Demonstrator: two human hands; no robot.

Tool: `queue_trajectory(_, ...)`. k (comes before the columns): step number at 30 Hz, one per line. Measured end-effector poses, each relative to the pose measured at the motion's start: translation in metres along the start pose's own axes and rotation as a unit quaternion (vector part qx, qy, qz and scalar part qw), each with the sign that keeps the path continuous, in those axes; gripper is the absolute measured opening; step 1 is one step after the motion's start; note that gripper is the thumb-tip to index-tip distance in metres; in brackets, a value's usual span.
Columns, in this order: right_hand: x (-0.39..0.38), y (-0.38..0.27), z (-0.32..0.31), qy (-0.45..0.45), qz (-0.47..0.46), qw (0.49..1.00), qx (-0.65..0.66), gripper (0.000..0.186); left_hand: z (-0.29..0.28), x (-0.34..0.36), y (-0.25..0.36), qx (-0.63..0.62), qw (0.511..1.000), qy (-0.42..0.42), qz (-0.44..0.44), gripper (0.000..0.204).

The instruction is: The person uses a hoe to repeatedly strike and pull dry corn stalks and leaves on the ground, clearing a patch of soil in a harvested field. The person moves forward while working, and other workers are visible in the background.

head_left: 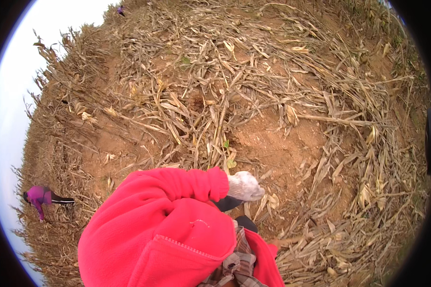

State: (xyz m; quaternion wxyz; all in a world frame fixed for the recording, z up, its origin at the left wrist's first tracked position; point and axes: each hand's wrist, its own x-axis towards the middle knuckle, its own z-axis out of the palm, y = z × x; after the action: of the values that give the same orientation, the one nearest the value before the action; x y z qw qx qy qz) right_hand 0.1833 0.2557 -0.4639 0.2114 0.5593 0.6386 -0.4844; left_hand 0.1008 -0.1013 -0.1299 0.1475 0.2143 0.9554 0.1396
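My left hand (245, 186), in a whitish knitted glove, reaches across in front of my body from a bright red fleece sleeve (196, 184). Its fingers look curled in, and whatever they may hold is hidden from view. Just beside the glove, dry pale corn husks (273, 201) lie on the reddish soil. A small green leafy plant (231, 160) pokes up a little beyond the wrist. My right hand does not show.
Flattened dry corn stalks (220, 115) cover much of the bare earth (268, 138). Standing dried stalks (76, 52) line the left. A person in purple (39, 195) bends over at the far left; another person (121, 10) is far off at the top.
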Motion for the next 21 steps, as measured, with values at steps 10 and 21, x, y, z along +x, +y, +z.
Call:
queue_trajectory(10, 0.095, -0.096, 0.012, -0.003, -0.013, 0.999, 0.036, 0.026, 0.036, -0.029, -0.006, -0.051, 0.989, -0.068, -0.119, 0.024)
queue_trajectory(21, 0.104, -0.099, 0.007, -0.058, -0.021, 0.997, 0.043, 0.038, 0.038, -0.002, 0.013, 0.004, 0.992, -0.072, -0.099, 0.022)
